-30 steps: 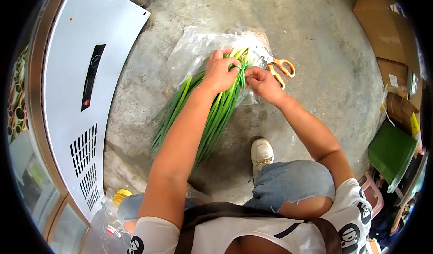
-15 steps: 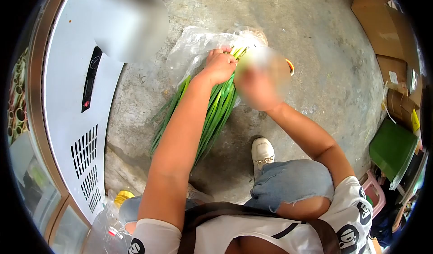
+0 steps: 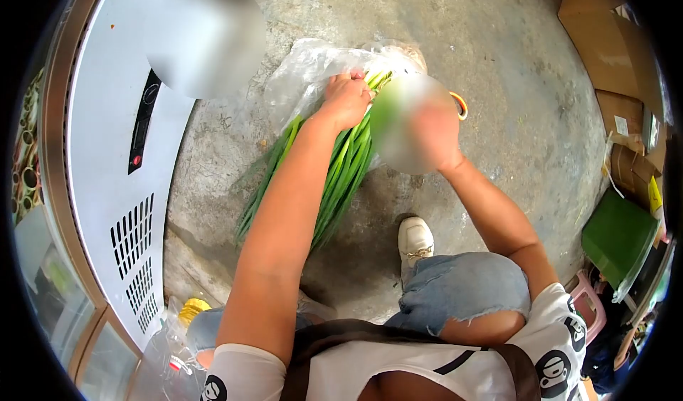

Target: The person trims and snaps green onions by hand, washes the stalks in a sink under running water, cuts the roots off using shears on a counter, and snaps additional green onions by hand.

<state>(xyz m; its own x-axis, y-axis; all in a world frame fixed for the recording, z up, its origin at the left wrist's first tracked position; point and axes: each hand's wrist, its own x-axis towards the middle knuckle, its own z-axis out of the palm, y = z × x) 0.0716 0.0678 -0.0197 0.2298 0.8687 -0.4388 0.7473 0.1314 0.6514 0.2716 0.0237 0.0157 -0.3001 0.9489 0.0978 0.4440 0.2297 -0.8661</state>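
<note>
A bunch of long green onions (image 3: 350,167) lies on the concrete floor, pale root ends pointing away from me and green leaves toward me. Around the far ends is a clear plastic bag (image 3: 302,70). My left hand (image 3: 346,103) is closed on the upper part of the bunch with curled fingers. Just right of the bunch, my right hand (image 3: 435,136) sits inside a blurred patch. Its fingers and anything in them cannot be made out. An orange and white curved rim (image 3: 462,106) shows beyond that patch.
A white appliance (image 3: 107,138) with vents and a control panel stands along the left. Cardboard boxes (image 3: 597,52), a green bin (image 3: 620,223) and a pink stool (image 3: 589,305) line the right. My shoe (image 3: 415,239) is on the floor near the leaves.
My right hand has shifted a little to the right, away from the bunch. My left hand stays nearly in place on the green onions.
</note>
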